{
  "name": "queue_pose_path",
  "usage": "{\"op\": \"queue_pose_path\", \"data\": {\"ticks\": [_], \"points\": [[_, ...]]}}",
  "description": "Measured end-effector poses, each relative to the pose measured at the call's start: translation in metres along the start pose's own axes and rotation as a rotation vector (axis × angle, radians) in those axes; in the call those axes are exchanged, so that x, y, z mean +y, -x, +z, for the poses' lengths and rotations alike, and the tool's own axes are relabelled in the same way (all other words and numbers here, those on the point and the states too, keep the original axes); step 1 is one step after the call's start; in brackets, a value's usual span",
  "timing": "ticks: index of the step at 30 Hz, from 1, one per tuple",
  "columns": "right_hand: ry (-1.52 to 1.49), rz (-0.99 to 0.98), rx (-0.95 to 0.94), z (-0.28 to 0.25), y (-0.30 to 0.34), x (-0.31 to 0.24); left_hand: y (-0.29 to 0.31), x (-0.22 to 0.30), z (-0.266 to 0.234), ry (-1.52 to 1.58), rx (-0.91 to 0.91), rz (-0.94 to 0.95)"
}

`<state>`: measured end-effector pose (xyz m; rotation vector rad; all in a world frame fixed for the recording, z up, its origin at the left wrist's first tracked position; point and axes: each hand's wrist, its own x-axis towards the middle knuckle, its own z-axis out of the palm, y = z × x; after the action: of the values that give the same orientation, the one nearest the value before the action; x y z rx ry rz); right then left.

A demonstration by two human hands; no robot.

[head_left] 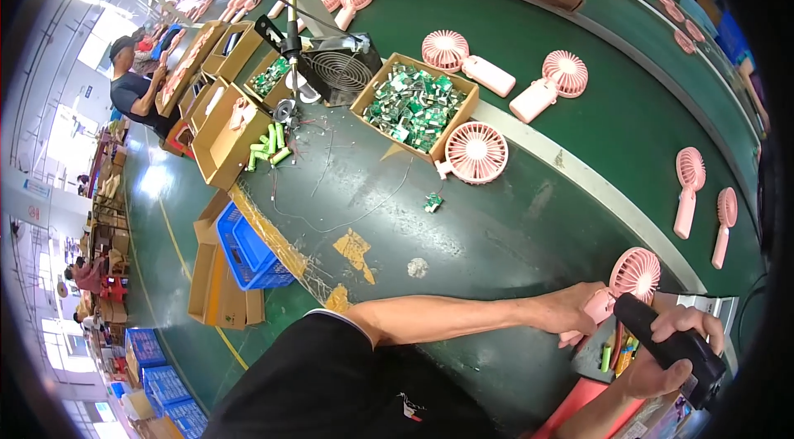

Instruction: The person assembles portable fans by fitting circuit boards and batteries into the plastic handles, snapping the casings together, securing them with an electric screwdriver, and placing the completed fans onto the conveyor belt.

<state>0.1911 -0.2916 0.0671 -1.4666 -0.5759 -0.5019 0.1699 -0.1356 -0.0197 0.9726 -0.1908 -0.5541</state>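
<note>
At the right of the bench, my left hand (571, 311) is wrapped round the handle of a pink handheld fan (635, 275). The fan's round grille points away from me. My right hand (674, 348) grips a black handheld tool (653, 331) with a thick rounded body. The front end of the tool is at the fan's neck, and I cannot tell whether it touches. Below my hands, a green battery cell (606, 358) lies among small parts, partly hidden. Another pink fan (476, 153) lies on the bench beside a cardboard box of green circuit boards (415, 106).
Several pink fans (565, 73) lie on the green conveyor belt (612, 141) beyond a pale rail. At the bench's left are green battery cells (271, 145), a soldering iron (291, 42), a black fan unit (339, 71) and cardboard trays (227, 141). Blue baskets (248, 249) stand below the bench's left edge.
</note>
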Motion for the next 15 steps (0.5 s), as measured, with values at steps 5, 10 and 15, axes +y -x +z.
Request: {"op": "queue_pose_path", "data": {"ticks": [5, 10, 15], "points": [[-0.233, 0.057, -0.011, 0.001, 0.001, 0.004, -0.001, -0.002, -0.001, 0.022, 0.005, 0.027], [-0.176, 0.014, -0.003, 0.013, 0.001, -0.003, 0.001, -0.002, -0.001, 0.000, -0.003, 0.035], [-0.105, -0.056, -0.017, 0.007, 0.001, -0.005, -0.003, 0.001, 0.002, -0.026, -0.066, 0.010]]}}
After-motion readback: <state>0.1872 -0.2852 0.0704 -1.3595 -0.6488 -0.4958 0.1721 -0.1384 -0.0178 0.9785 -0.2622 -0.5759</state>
